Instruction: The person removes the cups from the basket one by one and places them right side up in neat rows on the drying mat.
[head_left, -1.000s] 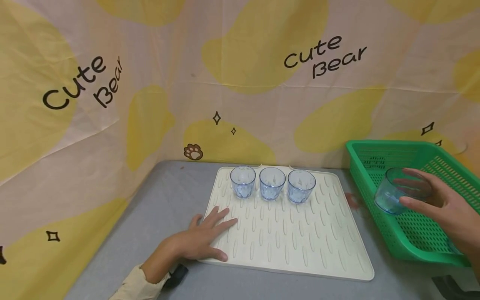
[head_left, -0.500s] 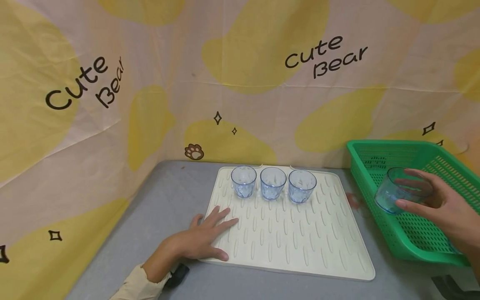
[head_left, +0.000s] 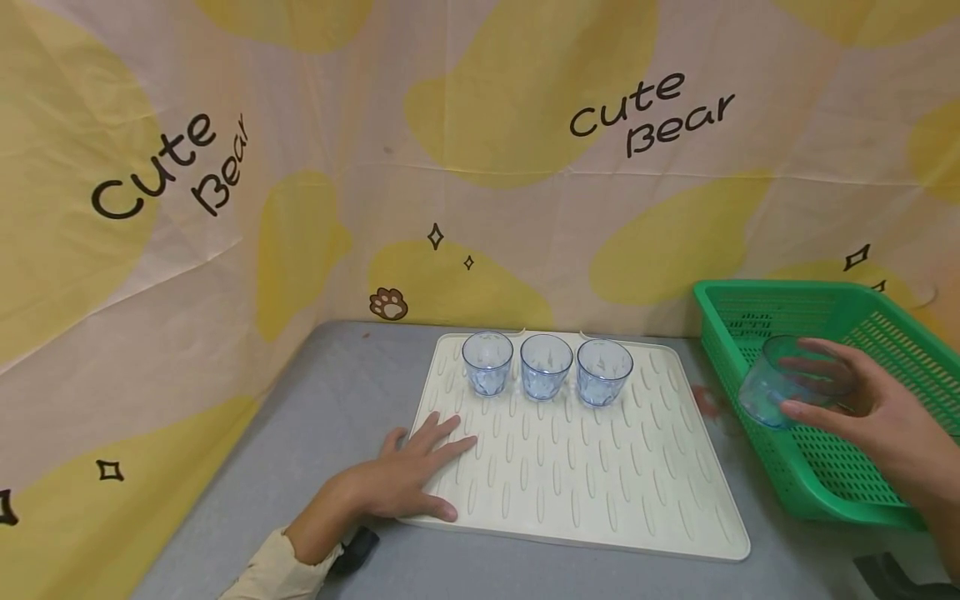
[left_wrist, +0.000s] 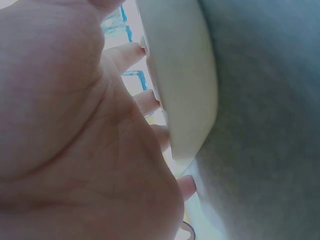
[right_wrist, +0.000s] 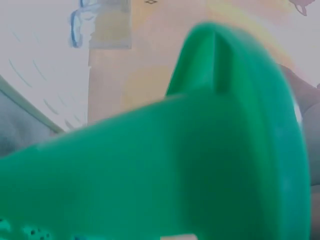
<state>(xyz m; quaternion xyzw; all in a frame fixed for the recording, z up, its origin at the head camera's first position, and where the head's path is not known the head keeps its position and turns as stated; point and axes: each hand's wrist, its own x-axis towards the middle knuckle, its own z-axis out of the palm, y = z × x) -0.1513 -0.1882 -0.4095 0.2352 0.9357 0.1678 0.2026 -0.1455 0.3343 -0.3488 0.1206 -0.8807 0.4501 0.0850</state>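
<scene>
My right hand (head_left: 881,408) grips a clear bluish glass tumbler (head_left: 768,392), which is tilted and overlaps the left side of the green basket (head_left: 817,497) in the head view. Thumb and fingers lie on opposite sides of the glass. With fingers spread, my left hand (head_left: 408,475) rests on the left front part of the white ribbed drying mat (head_left: 585,467); its palm (left_wrist: 85,130) fills much of the left wrist view. Along the back of the mat, three matching tumblers stand upright in a row: left (head_left: 487,367), middle (head_left: 546,371) and right (head_left: 603,375).
The grey table (head_left: 262,467) extends around the mat. A yellow-patterned cloth (head_left: 495,208) hangs behind and at the left. In the right wrist view the basket's green wall (right_wrist: 125,170) covers most of the frame. A dark strap (head_left: 896,575) shows at the lower right.
My right hand has shifted slightly left with the tumbler, which tilts about as before. The left hand and the three standing tumblers stay in place.
</scene>
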